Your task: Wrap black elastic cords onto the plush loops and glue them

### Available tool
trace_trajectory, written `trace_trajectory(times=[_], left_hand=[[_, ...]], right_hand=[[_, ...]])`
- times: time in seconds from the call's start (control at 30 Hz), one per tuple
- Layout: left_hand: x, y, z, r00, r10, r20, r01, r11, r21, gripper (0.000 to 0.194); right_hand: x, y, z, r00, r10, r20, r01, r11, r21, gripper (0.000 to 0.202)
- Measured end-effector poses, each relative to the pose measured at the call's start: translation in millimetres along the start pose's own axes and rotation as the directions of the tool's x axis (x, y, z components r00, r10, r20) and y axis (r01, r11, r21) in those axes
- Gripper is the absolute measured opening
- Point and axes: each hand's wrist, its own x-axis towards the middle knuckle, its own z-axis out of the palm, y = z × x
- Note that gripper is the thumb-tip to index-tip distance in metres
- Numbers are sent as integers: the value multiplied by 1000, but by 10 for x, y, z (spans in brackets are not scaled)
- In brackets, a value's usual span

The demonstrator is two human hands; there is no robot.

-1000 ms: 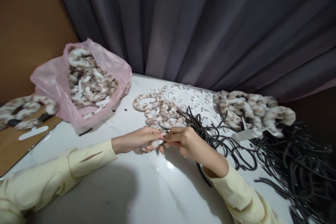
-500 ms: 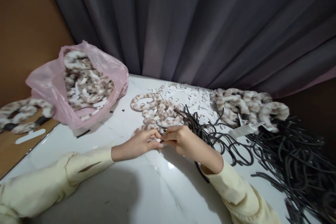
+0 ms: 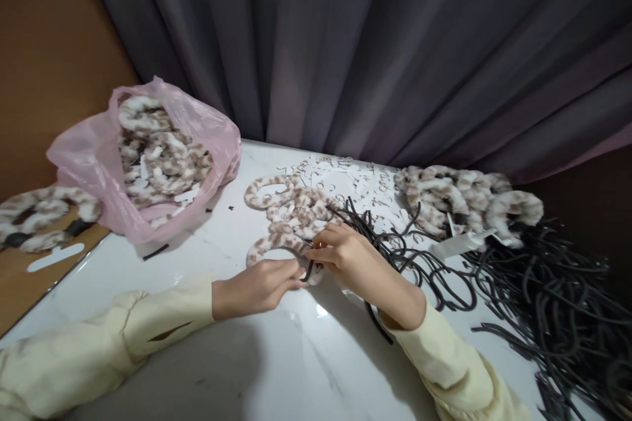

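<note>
Between my hands a short black cord [image 3: 309, 270] is stretched, its lower end pinched in my left hand [image 3: 264, 284]. My right hand [image 3: 350, 260] pinches the upper end, at the edge of a brown-and-white fluffy ring [image 3: 261, 251]. That ring lies on the white marbled table [image 3: 276, 355], partly behind my fingers. Just beyond it sits a small pile of similar fluffy rings [image 3: 301, 210]. Loose black cords [image 3: 380, 237] lie right beside my right hand.
A pink plastic bag [image 3: 224, 145] of fluffy rings stands at the left. Small white pieces [image 3: 355, 177] are scattered at the back. More fluffy rings [image 3: 513, 207], a white tube-like object [image 3: 459, 245] and a large heap of black cords [image 3: 563, 302] are at the right.
My left hand has moved slightly down and away from my right fingers, so the black cord now shows between them. More of the near fluffy ring is visible.
</note>
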Motion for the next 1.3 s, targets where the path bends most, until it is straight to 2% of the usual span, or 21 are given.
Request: trace_trajectory(times=[0.1, 0.17, 0.27, 0.43, 0.5, 0.57, 0.6, 0.67, 0.73, 0.77, 0.83, 0.93, 1.0, 1.07, 1.1, 1.17, 1.23, 1.27, 1.3], left_hand=[[-44, -36, 45, 983, 183, -37, -175, 973, 147, 15], [-54, -43, 52, 960, 260, -101, -234, 947, 218, 10], [-46, -32, 37, 936, 320, -146, -280, 929, 243, 15], [-23, -25, 18, 928, 364, -81, -348, 923, 167, 18], [-4, -16, 13, 959, 258, -120, -252, 966, 63, 16], [31, 9, -8, 988, -14, -153, -5, 992, -125, 13], [56, 27, -28, 972, -179, -149, 140, 959, -245, 13], [114, 67, -88, 889, -448, -88, 352, 796, -493, 15], [174, 98, -167, 811, -585, -3, 413, 576, -705, 17], [202, 106, -209, 781, -624, 43, 409, 457, -789, 17], [250, 109, -288, 733, -660, 165, 377, 193, -906, 13], [300, 98, -378, 685, -638, 352, 298, -195, -934, 14], [317, 98, -417, 653, -619, 438, 264, -355, -897, 18], [321, 104, -443, 633, -607, 480, 256, -421, -870, 19], [320, 108, -452, 630, -606, 487, 255, -430, -866, 19], [316, 115, -463, 633, -610, 478, 248, -424, -871, 19], [314, 116, -464, 638, -622, 454, 231, -407, -883, 20], [314, 115, -462, 644, -627, 439, 227, -391, -892, 21], [314, 114, -457, 652, -629, 423, 229, -369, -901, 22]], right_hand=[[27, -34, 50, 1000, -18, 3, 18, 1000, -17, 18], [34, -57, 79, 1000, -26, 5, 26, 1000, 5, 16], [35, -76, 118, 1000, -30, -7, 30, 999, 33, 14], [35, -58, 189, 1000, -30, 1, 30, 996, 86, 15], [31, -55, 188, 1000, -2, -12, 3, 993, 118, 25], [24, -72, 152, 996, 53, -66, -45, 992, 114, 39], [19, -90, 121, 990, 85, -113, -73, 992, 106, 43], [12, -147, 51, 963, 151, -223, -123, 983, 133, 41], [8, -217, -10, 937, 226, -267, -162, 957, 241, 33], [8, -250, -29, 934, 258, -247, -177, 935, 308, 31], [11, -302, -41, 938, 299, -173, -208, 888, 410, 32], [25, -329, -3, 943, 314, -109, -231, 855, 464, 38], [39, -326, 37, 936, 343, -82, -256, 820, 511, 40], [60, -324, 78, 914, 406, -16, -312, 726, 613, 41], [73, -327, 97, 895, 445, 34, -344, 639, 688, 41], [104, -342, 133, 851, 503, 151, -371, 372, 851, 39], [135, -362, 159, 815, 524, 248, -334, 76, 939, 33], [148, -372, 165, 801, 529, 278, -309, -31, 950, 30], [158, -380, 167, 790, 534, 302, -298, -96, 950, 28]])
